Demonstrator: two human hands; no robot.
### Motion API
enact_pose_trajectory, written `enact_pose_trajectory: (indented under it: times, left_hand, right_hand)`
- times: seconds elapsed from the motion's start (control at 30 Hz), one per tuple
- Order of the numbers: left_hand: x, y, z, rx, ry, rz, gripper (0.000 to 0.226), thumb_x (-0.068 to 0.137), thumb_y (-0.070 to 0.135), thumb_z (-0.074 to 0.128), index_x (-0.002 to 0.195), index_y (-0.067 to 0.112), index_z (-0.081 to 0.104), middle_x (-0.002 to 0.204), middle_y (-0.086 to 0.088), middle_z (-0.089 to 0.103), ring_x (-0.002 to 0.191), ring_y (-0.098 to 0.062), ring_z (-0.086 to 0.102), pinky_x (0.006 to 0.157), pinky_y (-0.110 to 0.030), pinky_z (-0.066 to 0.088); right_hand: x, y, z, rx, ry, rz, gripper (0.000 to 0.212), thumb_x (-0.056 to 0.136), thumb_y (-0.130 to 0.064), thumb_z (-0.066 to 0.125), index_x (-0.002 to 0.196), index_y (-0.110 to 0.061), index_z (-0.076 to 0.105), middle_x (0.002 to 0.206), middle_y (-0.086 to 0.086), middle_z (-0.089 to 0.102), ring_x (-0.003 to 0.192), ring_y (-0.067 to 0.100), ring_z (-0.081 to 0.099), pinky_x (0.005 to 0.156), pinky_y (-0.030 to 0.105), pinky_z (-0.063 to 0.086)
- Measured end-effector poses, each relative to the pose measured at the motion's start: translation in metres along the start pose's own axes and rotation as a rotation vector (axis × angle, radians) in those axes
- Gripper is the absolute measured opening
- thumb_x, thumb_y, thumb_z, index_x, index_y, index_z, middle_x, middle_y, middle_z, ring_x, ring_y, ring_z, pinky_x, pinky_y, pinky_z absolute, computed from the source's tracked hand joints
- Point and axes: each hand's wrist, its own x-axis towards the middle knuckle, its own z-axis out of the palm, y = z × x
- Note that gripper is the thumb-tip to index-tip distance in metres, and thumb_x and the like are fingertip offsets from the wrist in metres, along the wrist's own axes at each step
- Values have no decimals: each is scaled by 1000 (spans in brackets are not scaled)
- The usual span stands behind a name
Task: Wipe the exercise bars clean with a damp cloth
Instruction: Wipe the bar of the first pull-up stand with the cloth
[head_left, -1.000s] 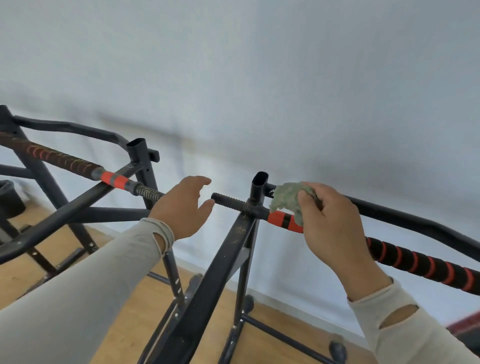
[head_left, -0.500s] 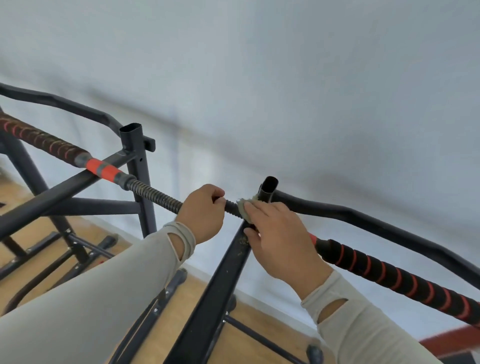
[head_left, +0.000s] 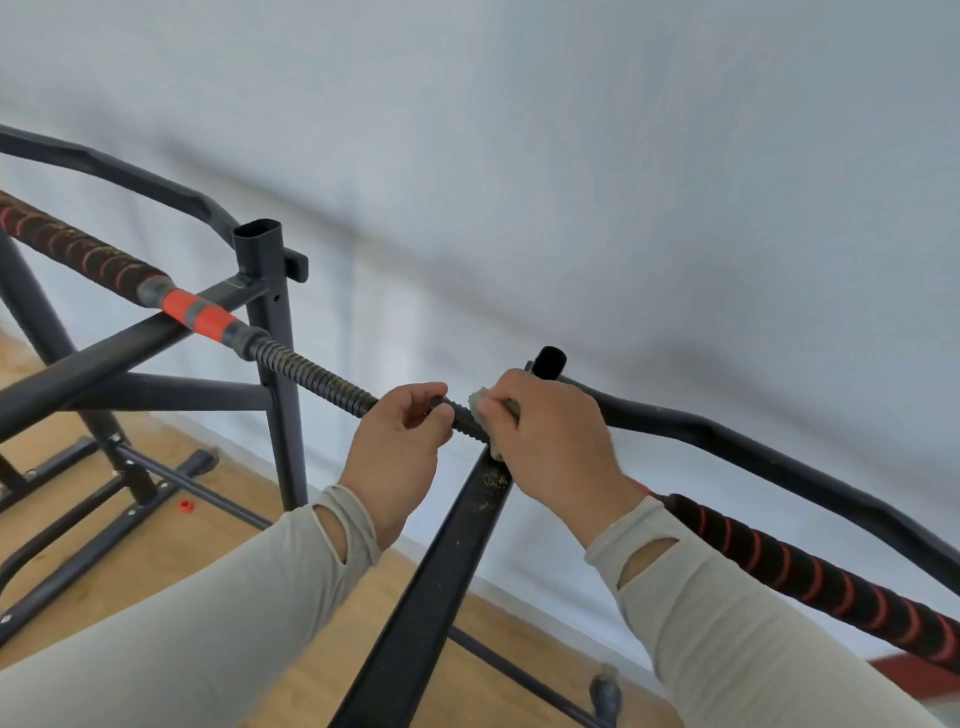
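A long bar crosses the black frame from upper left to lower right. Its ribbed black middle (head_left: 311, 370) runs between a red and grey collar (head_left: 195, 313) and my hands. My left hand (head_left: 400, 441) grips the ribbed part. Right beside it, my right hand (head_left: 553, 441) holds a small grey-green cloth (head_left: 485, 410) wrapped on the bar where it meets the frame's upright post (head_left: 548, 361). Most of the cloth is hidden under my fingers. Black and red spiral grips cover the bar's ends (head_left: 810, 577).
A dusty black frame strut (head_left: 452, 551) slopes down towards me between my arms. A second upright post (head_left: 265, 291) stands at the left with cross braces. A curved black rail (head_left: 753, 452) runs behind. Beyond is a white wall (head_left: 571, 156), below a wooden floor (head_left: 182, 545).
My left hand moved right and closed on the ribbed bar. My right hand slid the cloth left from the red collar to the joint by the post. The view tilted.
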Motion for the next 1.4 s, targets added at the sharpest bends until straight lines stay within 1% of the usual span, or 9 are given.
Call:
enact_pose_trajectory:
  times: [0.1, 0.23, 0.43, 0.57, 0.67, 0.83, 1.07, 1.27, 1.4]
  left_hand:
    - [0, -3, 0, 1, 4, 20, 17, 96, 14, 64, 109, 25, 68, 105, -1, 73, 100, -20, 71, 99, -41, 55]
    - [3, -6, -3, -12, -3, 30, 17, 96, 15, 64, 110, 24, 68, 106, 3, 74, 99, -20, 70, 95, -39, 57]
    - [5, -10, -1, -87, -13, 20, 17, 97, 17, 64, 113, 22, 67, 108, -1, 73, 102, -19, 69, 89, -33, 58]
    - [5, -14, 0, -118, -14, 17, 18, 97, 17, 64, 113, 26, 67, 109, 1, 74, 103, -20, 69, 92, -36, 58]
    - [4, -14, 0, -140, -19, 35, 20, 97, 15, 63, 116, 21, 67, 109, 1, 75, 103, -17, 70, 92, -35, 57]
    - [2, -17, -2, -121, -24, 67, 21, 99, 15, 62, 119, 19, 67, 108, 2, 75, 103, -17, 70, 93, -36, 56]
    - [4, -20, -2, -169, -20, 53, 21, 97, 13, 63, 111, 28, 69, 107, 5, 76, 105, -22, 68, 95, -36, 57]
    - [2, -25, -5, -169, -58, 81, 31, 104, 8, 49, 129, 17, 64, 119, 5, 73, 111, -12, 68, 93, -29, 56]
    - [1, -21, -6, -202, -100, 118, 29, 103, 7, 49, 126, 13, 67, 115, -2, 75, 109, -18, 69, 96, -29, 55]
  right_hand:
    - [6, -3, 0, 99, -44, 68, 22, 102, -40, 51, 87, -27, 60, 70, -6, 67, 70, 14, 63, 70, 37, 55]
    - [-13, 23, -24, 34, -172, -54, 15, 99, -42, 59, 93, -29, 65, 79, -9, 67, 72, 9, 60, 70, 33, 50]
    - [-24, 43, -50, 86, -185, 108, 14, 97, -36, 65, 85, -30, 68, 75, -14, 70, 65, 0, 65, 55, 13, 47]
    - [-16, 23, -23, -73, -35, -25, 18, 98, -41, 63, 84, -30, 68, 70, -12, 65, 69, 7, 59, 62, 20, 43]
    - [6, -2, 8, -12, 33, -73, 19, 100, -38, 58, 88, -26, 68, 70, -7, 68, 69, 14, 63, 69, 36, 52]
    - [16, -7, 7, 141, -108, -93, 18, 102, -35, 55, 91, -23, 62, 68, -9, 68, 66, 8, 63, 66, 26, 50]
    - [-14, 60, -50, -26, -308, -113, 19, 94, -49, 57, 106, -35, 61, 93, -15, 71, 83, 8, 68, 77, 35, 55]
    - [-5, 26, -23, -65, -74, -250, 18, 97, -38, 62, 84, -25, 58, 66, -9, 60, 56, 11, 50, 58, 32, 41]
    - [22, -18, 6, -46, -100, -237, 15, 100, -31, 56, 90, -20, 52, 70, -7, 59, 66, 18, 56, 65, 39, 51]
